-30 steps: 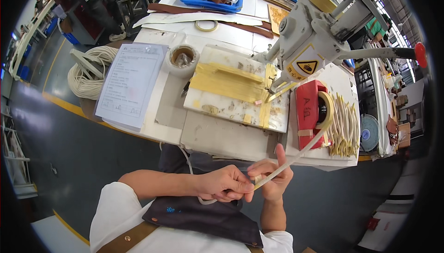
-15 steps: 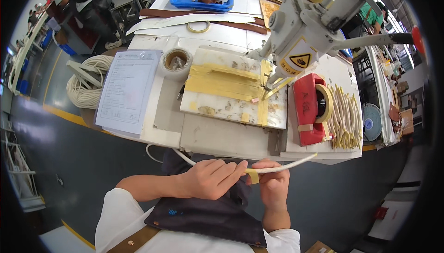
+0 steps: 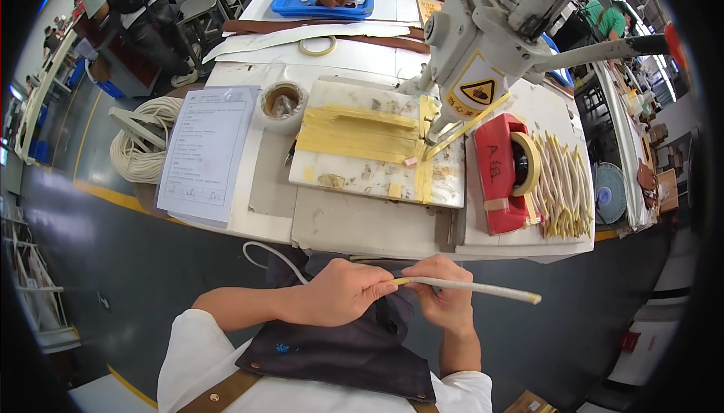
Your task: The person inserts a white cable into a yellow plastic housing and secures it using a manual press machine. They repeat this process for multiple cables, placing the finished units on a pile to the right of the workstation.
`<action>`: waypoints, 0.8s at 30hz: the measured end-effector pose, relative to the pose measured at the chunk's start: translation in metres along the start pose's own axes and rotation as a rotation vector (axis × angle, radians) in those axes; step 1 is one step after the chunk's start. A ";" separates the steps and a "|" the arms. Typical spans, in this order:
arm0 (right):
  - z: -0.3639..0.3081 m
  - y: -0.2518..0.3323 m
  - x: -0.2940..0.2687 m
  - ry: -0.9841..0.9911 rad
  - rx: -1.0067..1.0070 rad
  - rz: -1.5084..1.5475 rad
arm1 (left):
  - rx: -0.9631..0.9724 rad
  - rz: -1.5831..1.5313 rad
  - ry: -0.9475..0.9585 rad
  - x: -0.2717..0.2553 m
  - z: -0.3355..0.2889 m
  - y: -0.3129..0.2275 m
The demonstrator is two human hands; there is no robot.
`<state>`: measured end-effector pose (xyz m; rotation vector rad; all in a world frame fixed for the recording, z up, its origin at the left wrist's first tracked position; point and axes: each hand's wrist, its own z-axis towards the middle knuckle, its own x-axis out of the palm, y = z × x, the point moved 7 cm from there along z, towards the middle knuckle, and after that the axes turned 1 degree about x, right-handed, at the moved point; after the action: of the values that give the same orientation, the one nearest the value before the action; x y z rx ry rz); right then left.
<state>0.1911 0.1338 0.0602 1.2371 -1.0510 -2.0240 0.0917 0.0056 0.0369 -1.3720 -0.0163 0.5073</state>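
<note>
Left hand [image 3: 335, 292], lower centre of the frame: fingers curled, white cord [image 3: 490, 289] pinched between thumb and forefinger beside a yellow tape band [image 3: 402, 281]. Right hand [image 3: 446, 303], just to the right: fingers bent, cord lying across it; whether the cord is gripped there cannot be told. To the left of the hands, a loose loop of the cord is seen below the table edge; to the right, a yellow-tipped end is held out, slightly drooping.

Handling, as judged: light, pliable, springy enough for a short end to be carried nearly straight; not fragile. Fibrous surface, probably not slippery; taped parts likely stiffer. Hold best taken close beside the band, the free end being left to swing.

Counts, left to right: one cord coil [image 3: 128, 149] at left; one printed sheet [image 3: 207, 156] on top, any beneath uncounted; one film-wrapped roll [image 3: 280, 123]. Upper centre: one blue tray [image 3: 324, 13], one loose tape ring [image 3: 317, 53]. Centre: one white slab [image 3: 362, 189], surface crossed by yellow tape. Upper right of centre: one grey hand press [image 3: 452, 28]. Farther right: one red dispenser [image 3: 494, 187], fitted with one tape roll [image 3: 533, 164]; beside it, many short yellow-tipped cord lengths [image 3: 562, 187], too crowded to be counted.
</note>
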 end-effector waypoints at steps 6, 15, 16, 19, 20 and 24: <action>-0.003 -0.005 -0.002 -0.039 -0.209 0.080 | -0.765 -1.177 0.332 0.037 -0.018 0.028; 0.001 -0.015 0.001 -0.282 -0.200 0.306 | -0.738 -1.030 0.287 0.034 -0.021 0.027; 0.000 -0.019 0.002 -0.305 -0.130 0.372 | -0.457 -0.714 0.155 0.019 -0.011 0.018; -0.011 -0.038 0.009 -0.236 0.030 0.646 | 0.185 0.105 -0.133 0.000 -0.009 -0.026; -0.020 -0.042 0.015 -0.146 0.062 0.603 | 0.268 0.287 -0.173 -0.002 -0.011 -0.032; -0.031 -0.040 0.032 -0.149 0.119 0.860 | 0.399 0.550 -0.237 0.003 -0.012 -0.033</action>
<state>0.2028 0.1206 0.0034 0.5177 -1.4650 -1.3951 0.1091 -0.0079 0.0641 -0.9074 0.2633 1.0709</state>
